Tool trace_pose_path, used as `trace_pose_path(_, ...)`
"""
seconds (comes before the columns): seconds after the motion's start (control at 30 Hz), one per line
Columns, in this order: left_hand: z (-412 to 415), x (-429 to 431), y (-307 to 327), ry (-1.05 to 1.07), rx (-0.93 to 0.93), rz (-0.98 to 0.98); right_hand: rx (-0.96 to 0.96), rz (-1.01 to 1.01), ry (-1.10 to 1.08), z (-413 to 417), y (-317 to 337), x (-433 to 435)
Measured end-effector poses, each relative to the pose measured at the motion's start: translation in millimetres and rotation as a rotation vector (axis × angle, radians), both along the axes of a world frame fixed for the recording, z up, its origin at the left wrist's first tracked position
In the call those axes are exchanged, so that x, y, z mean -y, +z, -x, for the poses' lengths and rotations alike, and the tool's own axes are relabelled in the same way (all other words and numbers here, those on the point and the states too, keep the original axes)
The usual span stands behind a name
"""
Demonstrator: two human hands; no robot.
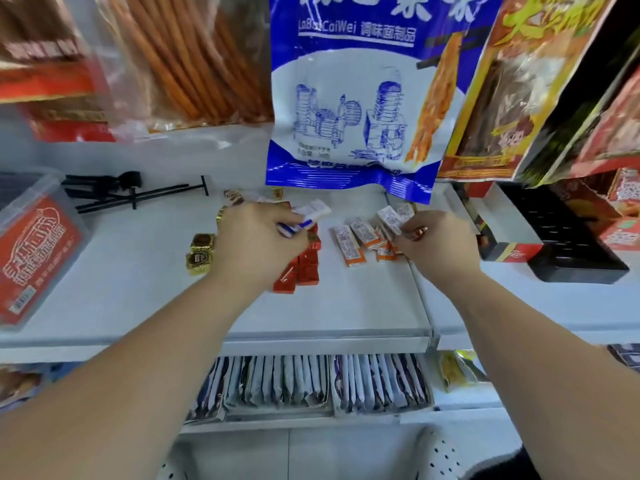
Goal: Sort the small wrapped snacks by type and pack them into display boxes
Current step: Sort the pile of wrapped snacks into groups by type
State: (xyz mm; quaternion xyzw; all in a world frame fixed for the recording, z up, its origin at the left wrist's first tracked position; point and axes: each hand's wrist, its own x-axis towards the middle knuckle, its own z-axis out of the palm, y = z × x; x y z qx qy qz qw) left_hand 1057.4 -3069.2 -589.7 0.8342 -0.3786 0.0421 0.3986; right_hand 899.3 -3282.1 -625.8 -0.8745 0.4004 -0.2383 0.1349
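Note:
My left hand [258, 242] holds several white-and-blue wrapped snacks [310, 216] above a pile of red packets [299, 268] on the white shelf [138, 278]. Gold-wrapped snacks [200, 252] lie just left of that hand. My right hand [438, 242] pinches white-and-orange packets [394, 218] at the right end of a row of the same kind [349, 242]. A few brown and yellow snacks [235, 197] lie behind the left hand.
An open display box [502, 233] and a black tray [575, 251] stand at the right. A clear lidded box with a red label [33, 251] sits at the left, black hooks [131, 192] behind it. Large snack bags [353, 98] hang overhead. Packed sachets [311, 382] fill the lower shelf.

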Motion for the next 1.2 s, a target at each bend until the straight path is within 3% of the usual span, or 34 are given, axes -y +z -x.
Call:
trace_pose_path(0.3, 26.3, 79.5, -31.5, -0.019, 0.153, -0.218, 0.002, 0.111, 0.089, -5.9, -15.6, 5.1)
trace_pose_path(0.5, 31.1, 99.4, -54.6, -0.028, 0.370, -0.380, 0.008, 0.180, 0.132, -6.4, -17.3, 12.1)
trace_pose_path(0.73, 36.7, 85.2, -47.1, -0.126, 0.386, -0.503, -0.225, 0.178, 0.223, 10.6, -10.7, 16.5)
trace_pose_path(1.2, 28.4, 123.7, -63.5, -0.199, 0.288, -0.436, -0.178, 0.204, 0.205, 14.4, -17.8, 23.3)
